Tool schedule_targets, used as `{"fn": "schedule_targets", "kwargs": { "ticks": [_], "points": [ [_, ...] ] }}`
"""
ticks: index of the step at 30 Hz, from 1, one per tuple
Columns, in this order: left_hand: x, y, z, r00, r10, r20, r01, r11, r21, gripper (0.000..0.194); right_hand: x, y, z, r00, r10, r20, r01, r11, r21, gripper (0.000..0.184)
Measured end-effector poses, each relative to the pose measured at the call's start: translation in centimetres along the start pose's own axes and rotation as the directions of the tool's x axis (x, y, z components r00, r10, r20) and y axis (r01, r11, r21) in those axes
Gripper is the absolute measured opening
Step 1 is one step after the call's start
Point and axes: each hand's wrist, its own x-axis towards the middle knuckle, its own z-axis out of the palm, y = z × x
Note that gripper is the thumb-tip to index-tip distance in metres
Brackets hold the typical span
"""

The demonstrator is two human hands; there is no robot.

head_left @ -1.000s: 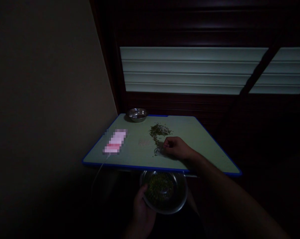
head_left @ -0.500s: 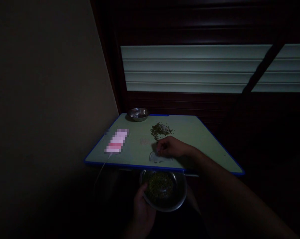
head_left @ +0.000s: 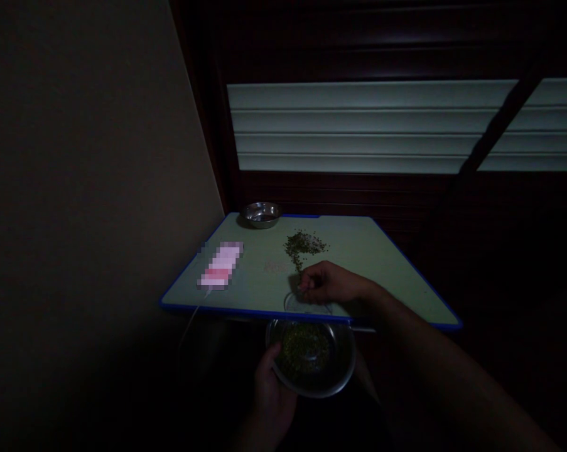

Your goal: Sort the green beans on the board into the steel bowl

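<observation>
My left hand [head_left: 272, 390] grips the left rim of a steel bowl [head_left: 343, 367], thumb over the edge. The bowl is just below the front edge of the table [head_left: 387, 263] and contains small green grains [head_left: 302, 348], perhaps beans. My right hand [head_left: 328, 282] is low over the tabletop near that edge, its fingers curled together. Whether anything is between those fingertips is too dark to see. Beyond them lies a loose pile of similar grains [head_left: 304, 243], with a thin trail leading to the fingers. A round outline [head_left: 292, 304] shows on the tabletop below this hand.
A second, shallow steel bowl [head_left: 261, 215] stands at the table's far left corner. A blurred-out phone-like object [head_left: 221, 265] lies at the left with a cable [head_left: 191, 323] hanging over the edge. A wall [head_left: 123, 157] borders the left side; dark panelling with pale slats [head_left: 353, 125] rises behind.
My right hand has shifted slightly right. The trail from the pile now reaches its fingertips, and dark specks near the front edge are gone. My left hand and its bowl have barely moved.
</observation>
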Motion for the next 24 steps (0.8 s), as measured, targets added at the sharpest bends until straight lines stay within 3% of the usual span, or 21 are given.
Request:
{"fn": "schedule_targets", "kwargs": {
  "ticks": [3,5,6,8,10,12,24],
  "points": [
    [0.0,0.0,0.1,1.000,0.007,-0.001,-0.007,1.000,0.002,0.023,-0.1,0.1,-0.8,1.000,-0.001,0.000,0.001,1.000,0.019,0.024],
    [0.1,0.0,0.1,1.000,0.016,0.015,-0.016,1.000,-0.001,0.023,-0.1,0.4,-1.5,0.993,-0.028,-0.117,0.033,0.999,0.039,0.024],
    [0.1,0.0,0.0,1.000,0.015,0.017,-0.015,1.000,-0.001,0.023,-0.1,0.6,-1.9,0.974,-0.052,-0.220,0.064,0.997,0.049,0.024],
    [0.2,-0.1,-0.2,1.000,0.006,0.013,-0.006,1.000,0.004,0.023,-0.1,1.2,-2.6,0.889,-0.085,-0.450,0.128,0.989,0.067,0.022],
    [0.2,-0.2,-0.4,1.000,-0.001,0.004,0.001,1.000,0.014,0.022,-0.2,1.9,-3.1,0.821,-0.080,-0.565,0.144,0.987,0.069,0.021],
    [0.1,-0.3,-0.5,1.000,0.000,-0.005,0.000,1.000,0.030,0.021,-0.2,2.4,-3.2,0.812,-0.075,-0.579,0.132,0.989,0.058,0.020],
    [-0.8,0.2,0.0,0.999,-0.011,-0.046,0.014,0.998,0.062,0.023,-0.5,2.6,-2.7,0.870,-0.086,-0.485,0.075,0.996,-0.043,0.019]
  ]
}}
